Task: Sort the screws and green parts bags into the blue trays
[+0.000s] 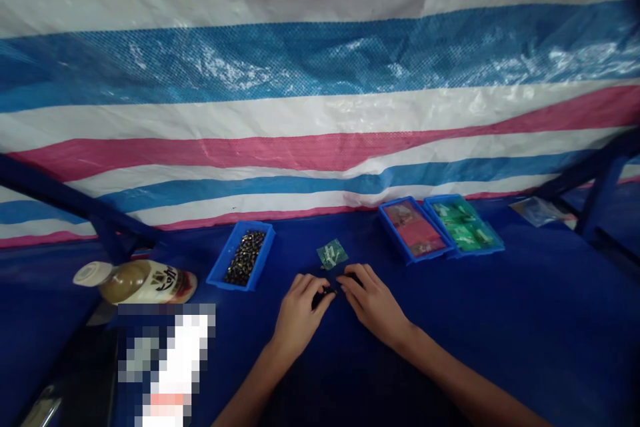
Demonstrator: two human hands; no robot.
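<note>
My left hand [301,310] is closed, with thumb and forefinger pinching a small dark piece with a brassy glint [329,290]; it looks like the parts in the tray at left, but its exact kind is too small to make out. Facing it, my right hand [374,300] has its thumb and fingertips pressed together close to the left fingertips. Whatever those right fingers hold is hidden. Just beyond both hands lies a small clear bag [333,254] with green and whitish contents, flat on the blue table surface [425,310].
A blue tray [216,275] of small dark and brassy parts stands at left. At right are two more blue trays, one with reddish packets [417,230], one with green packets [463,223]. A drink bottle [145,282] lies at left; a striped sheet [300,113] hangs behind.
</note>
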